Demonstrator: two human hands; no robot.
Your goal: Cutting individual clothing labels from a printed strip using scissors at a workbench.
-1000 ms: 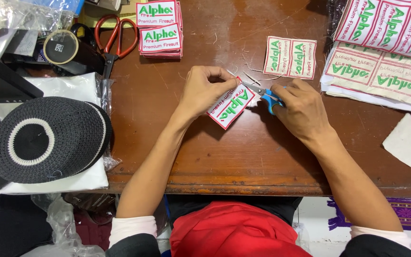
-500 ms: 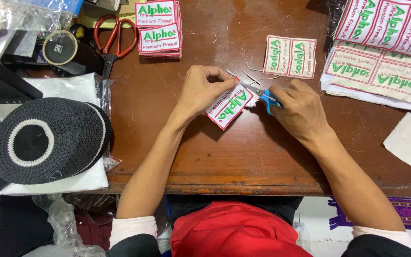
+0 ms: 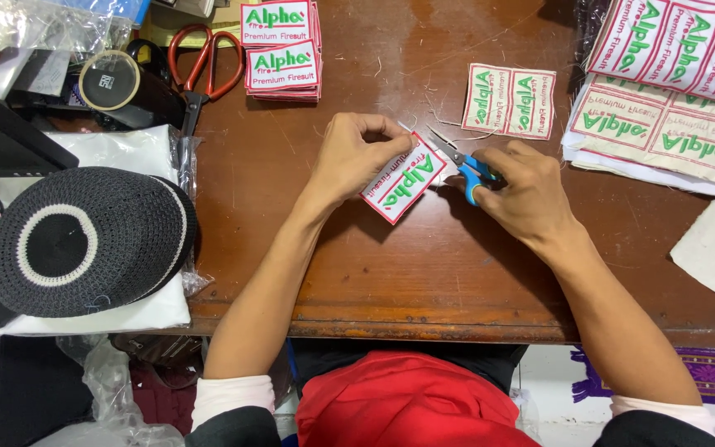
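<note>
Pinching a white rectangular embroidered patch with red border and green lettering [image 3: 403, 180], the left hand [image 3: 359, 155] has its fingers closed on it above mid-worktop [image 3: 308, 257]; the right hand [image 3: 521, 186] grips small blue-handled snips [image 3: 465, 165] at the patch's right edge.

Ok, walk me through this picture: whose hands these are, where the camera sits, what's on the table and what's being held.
There is no machine here. A person wears a camera on the head, so the one view looks straight down at their own hands over a brown wooden table. The left hand pinches a small embroidered patch, white with red border and green lettering. The right hand holds small blue-handled snips at the patch's edge. Around them lie a stack of finished patches, a joined pair of patches, uncut patch sheets, red-handled scissors, a roll of tape and a black knitted cap.
</note>
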